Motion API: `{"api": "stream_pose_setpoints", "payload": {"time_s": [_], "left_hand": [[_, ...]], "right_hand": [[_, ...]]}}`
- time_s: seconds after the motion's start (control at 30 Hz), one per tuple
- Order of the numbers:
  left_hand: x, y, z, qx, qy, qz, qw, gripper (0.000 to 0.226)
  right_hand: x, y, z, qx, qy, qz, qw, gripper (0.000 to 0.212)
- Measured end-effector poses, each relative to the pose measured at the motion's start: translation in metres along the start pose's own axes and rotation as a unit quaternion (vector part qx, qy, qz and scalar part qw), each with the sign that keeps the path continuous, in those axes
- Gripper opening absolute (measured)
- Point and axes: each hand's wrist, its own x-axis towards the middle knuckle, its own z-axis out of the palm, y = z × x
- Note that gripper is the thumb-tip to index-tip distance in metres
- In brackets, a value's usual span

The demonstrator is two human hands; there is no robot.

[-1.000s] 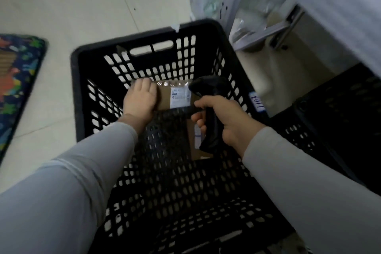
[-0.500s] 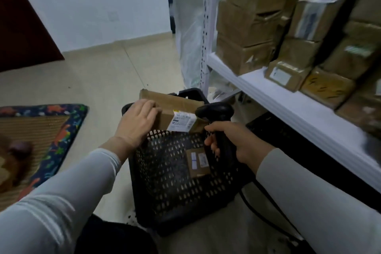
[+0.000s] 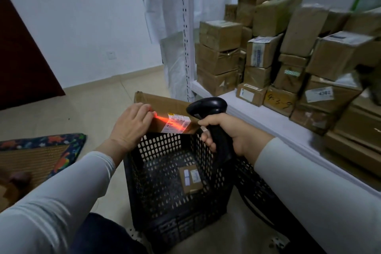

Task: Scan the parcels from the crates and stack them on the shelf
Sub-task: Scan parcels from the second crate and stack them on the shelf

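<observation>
My left hand (image 3: 132,126) holds a flat brown cardboard parcel (image 3: 165,103) by its left end above the black slatted crate (image 3: 156,196). A red scan line glows across the parcel's white label (image 3: 176,125). My right hand (image 3: 231,136) grips the handle of a black barcode scanner (image 3: 208,107), its head pointing at the label. One small brown parcel (image 3: 190,178) with white labels lies on the crate's floor. The white shelf (image 3: 274,123) runs along the right, loaded with stacked cardboard parcels (image 3: 259,51).
A second black crate (image 3: 255,187) sits under the shelf behind the first. The scanner's cable (image 3: 253,212) trails down to the floor on the right. A colourful woven mat (image 3: 41,154) lies at left on the tiled floor. A perforated white shelf post (image 3: 185,33) stands behind the parcel.
The view has lifted from inside the crate to the shelf. The parcel came up out of the crate, and the scanner's red line now falls on its label.
</observation>
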Motion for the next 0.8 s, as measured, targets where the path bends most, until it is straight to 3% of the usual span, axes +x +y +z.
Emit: {"api": "stream_pose_setpoints", "payload": {"time_s": [0.17, 0.3, 0.53, 0.8], "left_hand": [[0.007, 0.000, -0.001, 0.012, 0.019, 0.013, 1.000, 0.023], [0.013, -0.002, -0.001, 0.013, 0.033, 0.017, 0.999, 0.021], [0.020, -0.006, 0.002, 0.016, 0.027, 0.026, 0.999, 0.026], [0.027, -0.005, -0.003, 0.032, 0.029, 0.026, 0.999, 0.017]], "right_hand": [[-0.006, -0.005, -0.006, -0.017, 0.005, -0.016, 1.000, 0.040], [-0.011, -0.009, -0.009, -0.023, 0.009, -0.020, 0.999, 0.028], [-0.014, -0.013, -0.013, -0.015, 0.016, -0.034, 0.999, 0.023], [-0.017, -0.013, -0.015, -0.019, 0.016, -0.040, 0.999, 0.016]]}}
